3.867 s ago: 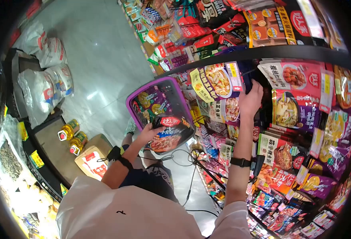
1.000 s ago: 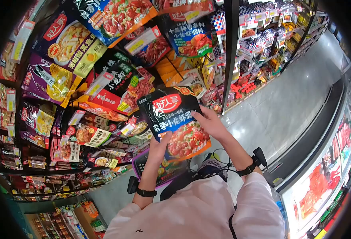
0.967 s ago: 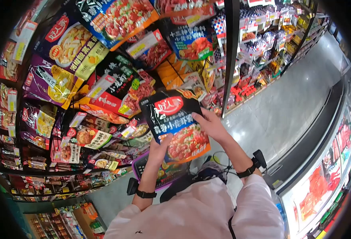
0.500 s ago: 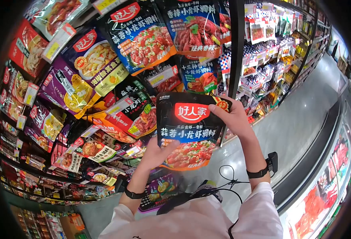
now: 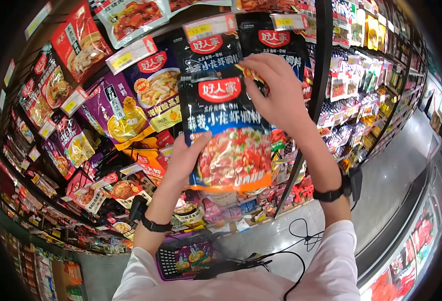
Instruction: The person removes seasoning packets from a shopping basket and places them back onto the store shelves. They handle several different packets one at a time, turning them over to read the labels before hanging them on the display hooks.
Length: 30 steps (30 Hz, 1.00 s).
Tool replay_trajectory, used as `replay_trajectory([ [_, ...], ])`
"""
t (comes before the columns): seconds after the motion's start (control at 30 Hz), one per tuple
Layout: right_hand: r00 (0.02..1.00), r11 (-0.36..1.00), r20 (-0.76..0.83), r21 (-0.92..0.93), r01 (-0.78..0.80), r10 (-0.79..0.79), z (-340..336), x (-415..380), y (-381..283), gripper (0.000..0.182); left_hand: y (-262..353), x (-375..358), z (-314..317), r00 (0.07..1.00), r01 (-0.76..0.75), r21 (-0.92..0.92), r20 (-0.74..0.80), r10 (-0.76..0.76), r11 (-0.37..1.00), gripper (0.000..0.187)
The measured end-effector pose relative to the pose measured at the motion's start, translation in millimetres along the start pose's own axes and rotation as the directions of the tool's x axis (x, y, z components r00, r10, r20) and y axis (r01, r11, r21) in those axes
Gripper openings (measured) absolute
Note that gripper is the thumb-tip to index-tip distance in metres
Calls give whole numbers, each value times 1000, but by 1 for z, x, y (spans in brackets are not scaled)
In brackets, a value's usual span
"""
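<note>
A black-and-blue crayfish seasoning pouch (image 5: 234, 155), with a red logo and a photo of red food, is held upright in front of the rack. My left hand (image 5: 181, 163) grips its left edge, thumb lying across the front. At the top right corner, my right hand (image 5: 277, 93) is closed, with the fingertips at the pouch's upper edge. Right behind it hangs a matching black pouch (image 5: 206, 52) under a price tag (image 5: 208, 27). Beside that, another black pouch (image 5: 268, 42) is partly covered by my right hand.
Purple pouches (image 5: 113, 110) and a red pouch (image 5: 80, 42) hang on the left. A dark upright post (image 5: 320, 60) stands right of the hanging pouches. Below is a purple basket (image 5: 163, 263) with packages inside. A loose black cable (image 5: 306, 233) dangles at my front. A freezer case (image 5: 406, 261) lines the right.
The held pouch has moved up and closer to the hanging pouches. My right hand has shifted from its right edge to the top corner. The view has turned, bringing more basket into sight.
</note>
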State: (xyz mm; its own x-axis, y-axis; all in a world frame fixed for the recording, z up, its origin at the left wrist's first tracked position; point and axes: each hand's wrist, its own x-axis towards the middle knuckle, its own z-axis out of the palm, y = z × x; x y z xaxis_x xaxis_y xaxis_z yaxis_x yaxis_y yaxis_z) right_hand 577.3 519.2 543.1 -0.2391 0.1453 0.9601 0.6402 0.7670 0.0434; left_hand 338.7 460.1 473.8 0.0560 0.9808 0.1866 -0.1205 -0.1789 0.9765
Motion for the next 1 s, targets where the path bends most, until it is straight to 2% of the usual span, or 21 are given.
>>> replay_trajectory([
  [0.03, 999, 998, 40, 61, -17, 14, 9, 12, 8, 34, 4, 10, 0, 999, -38, -17, -1, 38, 999, 32],
  [0.17, 993, 995, 58, -5, 100, -99, 49, 41, 45, 34, 18, 32, -2, 997, -73, -34, -16, 73, 997, 34],
  [0.23, 992, 993, 55, -8, 114, -114, 49, 49, 42, 37, 22, 34, -4, 996, -75, 7, -40, 75, 997, 33],
  [0.27, 995, 996, 46, -19, 91, -90, 47, 48, 39, 45, 20, 37, -7, 996, -86, -20, -31, 86, 996, 33],
  [0.4, 994, 985, -74, 149, 90, -80, 39, 63, 24, 51, 27, 40, -6, 986, -167, -10, 3, 167, 986, 34],
  [0.53, 997, 988, -53, 140, 65, -58, 36, 79, 24, 49, 41, 40, 4, 985, -173, 21, 7, 173, 985, 33],
  [0.63, 995, 994, -19, 42, 97, -97, 33, 82, 26, 42, 42, 50, 6, 985, -168, -21, 27, 169, 986, 34],
  [0.67, 989, 990, -31, -9, 141, -141, 33, 81, 27, 39, 42, 53, 7, 980, -200, 20, 14, 199, 980, 34],
  [0.73, 972, 968, -50, -117, 222, -229, 34, 81, 31, 33, 45, 57, 11, 981, -191, -40, 23, 192, 981, 35],
  [0.77, 974, 962, -45, -171, 212, -223, 34, 79, 29, 33, 47, 60, 13, 982, -186, -70, 29, 189, 980, 35],
  [0.87, 980, 933, -50, -320, 168, -194, 40, 70, 20, 29, 47, 72, 13, 977, -211, -7, 23, 212, 977, 33],
  [1.0, 956, 909, -169, -385, 158, -238, 50, 63, 15, 26, 43, 78, 12, 969, -246, 4, 21, 246, 969, 30],
])
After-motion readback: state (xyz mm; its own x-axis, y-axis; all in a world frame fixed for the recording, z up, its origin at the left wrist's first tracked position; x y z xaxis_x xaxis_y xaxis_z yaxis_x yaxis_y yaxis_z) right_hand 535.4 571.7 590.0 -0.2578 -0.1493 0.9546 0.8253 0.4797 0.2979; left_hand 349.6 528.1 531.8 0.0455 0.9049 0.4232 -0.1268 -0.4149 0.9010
